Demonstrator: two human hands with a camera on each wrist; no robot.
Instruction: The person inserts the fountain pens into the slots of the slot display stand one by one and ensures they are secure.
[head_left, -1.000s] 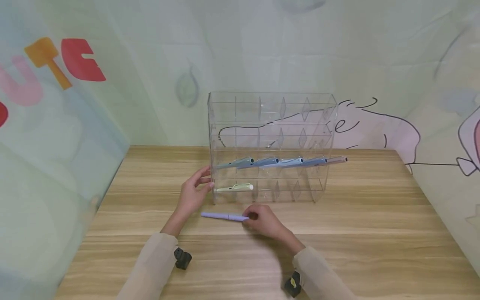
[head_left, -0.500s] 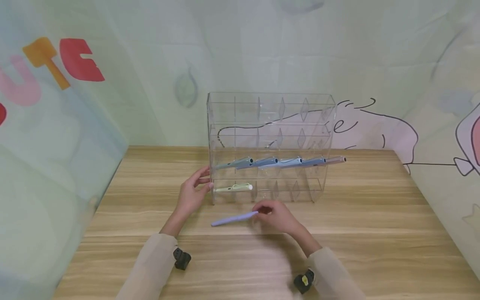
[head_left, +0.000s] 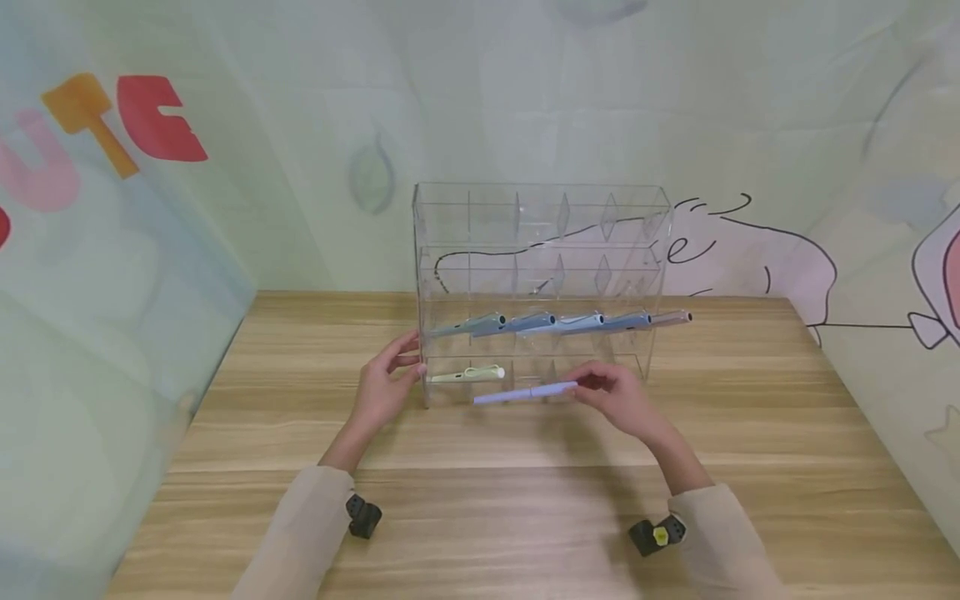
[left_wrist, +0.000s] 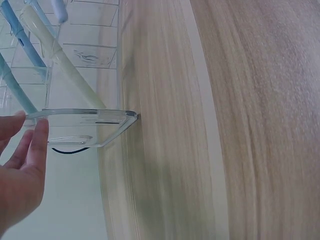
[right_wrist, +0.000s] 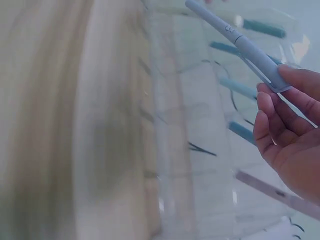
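A clear multi-tier acrylic rack (head_left: 542,225) stands upright on the table. My left hand (head_left: 386,387) holds its left side panel, thumb at the front edge and fingers farther back; the left wrist view shows these fingertips at the panel (left_wrist: 80,117). My right hand (head_left: 618,404) pinches a lavender pen (head_left: 517,392) by its capped end, before the lowest tier. Its clip shows in the right wrist view, where the pen (right_wrist: 232,35) slants from the fingertips. A pale yellow-green pen (head_left: 468,374) lies across the lowest tier's left part.
One tier higher rests a row of several pens: a grey-green pen (head_left: 487,323), blue ones (head_left: 532,324) and a pinkish pen (head_left: 671,318) at the right, jutting past the side. A printed cloth (head_left: 300,167) hangs behind the wooden table (head_left: 487,517).
My right hand has lifted the lavender pen off the table and carried it right and toward the rack's lowest tier. The left hand stays at the rack's side.
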